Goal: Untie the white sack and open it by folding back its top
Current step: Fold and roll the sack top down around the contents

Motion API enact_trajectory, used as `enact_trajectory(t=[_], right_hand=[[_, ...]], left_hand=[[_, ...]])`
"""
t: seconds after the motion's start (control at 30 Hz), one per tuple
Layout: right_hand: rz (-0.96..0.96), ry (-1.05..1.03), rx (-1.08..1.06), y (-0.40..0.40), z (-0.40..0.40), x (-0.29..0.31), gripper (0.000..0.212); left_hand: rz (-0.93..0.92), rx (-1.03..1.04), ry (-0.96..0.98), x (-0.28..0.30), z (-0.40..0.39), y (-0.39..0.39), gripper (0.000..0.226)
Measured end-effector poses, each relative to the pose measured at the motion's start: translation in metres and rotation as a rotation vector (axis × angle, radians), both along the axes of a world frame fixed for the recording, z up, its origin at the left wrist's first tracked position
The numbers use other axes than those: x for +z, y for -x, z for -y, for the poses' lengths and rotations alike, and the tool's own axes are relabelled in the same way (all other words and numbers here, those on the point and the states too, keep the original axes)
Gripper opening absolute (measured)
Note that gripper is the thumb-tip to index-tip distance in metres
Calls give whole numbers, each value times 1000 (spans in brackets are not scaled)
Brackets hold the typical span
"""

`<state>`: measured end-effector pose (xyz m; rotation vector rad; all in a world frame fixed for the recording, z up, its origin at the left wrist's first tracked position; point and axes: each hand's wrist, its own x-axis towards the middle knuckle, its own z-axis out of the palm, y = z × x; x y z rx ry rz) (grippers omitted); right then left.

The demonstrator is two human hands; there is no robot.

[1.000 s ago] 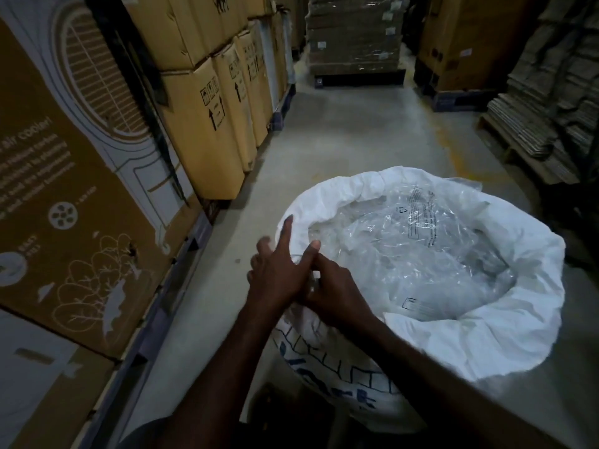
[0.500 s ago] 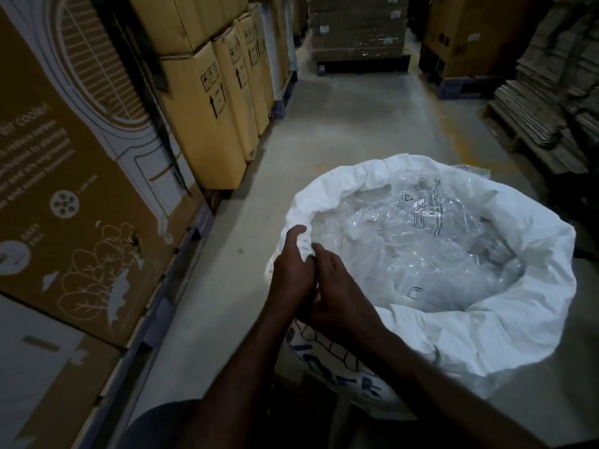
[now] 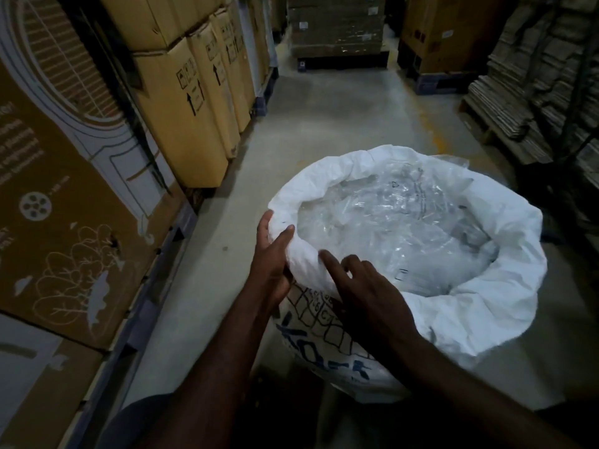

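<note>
The white sack (image 3: 486, 306) stands on the floor in front of me, its mouth open and its top rolled outward into a thick rim. Clear crumpled plastic (image 3: 389, 222) fills the inside. Blue lettering shows on the sack's near side. My left hand (image 3: 270, 257) grips the rolled rim at the sack's left edge, thumb over the top and fingers around the outside. My right hand (image 3: 366, 296) lies on the near rim just beside it, fingers spread and resting on the fabric, not closed around it.
Stacked brown cardboard boxes (image 3: 181, 102) line the left side on pallets. A large printed carton (image 3: 64, 222) stands close at my left. Flattened cardboard stacks (image 3: 531, 92) sit at the right. More pallets stand at the far end of the concrete aisle (image 3: 324, 124).
My left hand has slid outward along the rim and now holds its left edge. My right hand let go of the pinched fabric and spread its fingers on the near rim.
</note>
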<state>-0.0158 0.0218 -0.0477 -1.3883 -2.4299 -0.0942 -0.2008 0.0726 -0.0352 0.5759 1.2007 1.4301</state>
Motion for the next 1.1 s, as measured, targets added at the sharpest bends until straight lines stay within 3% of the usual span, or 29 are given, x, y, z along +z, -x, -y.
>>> enact_trajectory(t=[0.17,0.23,0.27,0.4,0.47,0.53,0.6,0.67,0.77,0.83,0.87,0.93,0.97,1.0,1.07,1.1], right_hand=[[14,-114,22,7,7,-12,57],[26,-168,34,11,10,-14,54],[33,-191,43,14,12,-15,52],[34,-183,107,19,30,-22,56],[-4,-72,167,3,37,-19,68],[61,0,143,-22,41,-8,89],[135,16,54,-48,41,7,109],[142,-12,-17,-68,36,12,103],[69,-155,42,-86,27,0,61],[41,-223,83,-89,24,-11,41],[24,-236,87,-89,25,-14,36],[-3,-257,81,-88,28,-19,31],[-9,-274,74,-88,30,-20,29],[-14,-289,71,-88,31,-20,28],[-23,-310,78,-91,32,-21,24],[-26,-316,80,-92,32,-23,23]], left_hand=[[-404,93,187,-5,19,0,99],[-582,158,244,-5,37,-6,104],[-582,167,257,-8,45,-10,106],[-330,120,348,-23,57,-28,107],[-258,133,288,-33,53,-26,78],[-41,159,193,-36,54,-23,44],[117,197,153,-32,51,-17,37],[190,258,199,-28,41,-23,41],[243,334,239,-16,34,-34,41],[32,200,246,-6,49,-31,46],[-176,152,267,-6,56,-26,63],[-897,195,227,-4,74,-14,101],[-1235,225,66,2,77,-13,106],[-1443,163,-154,13,80,-15,103],[-1513,-268,-505,28,77,-30,85],[-1505,-501,-547,27,77,-40,74]])
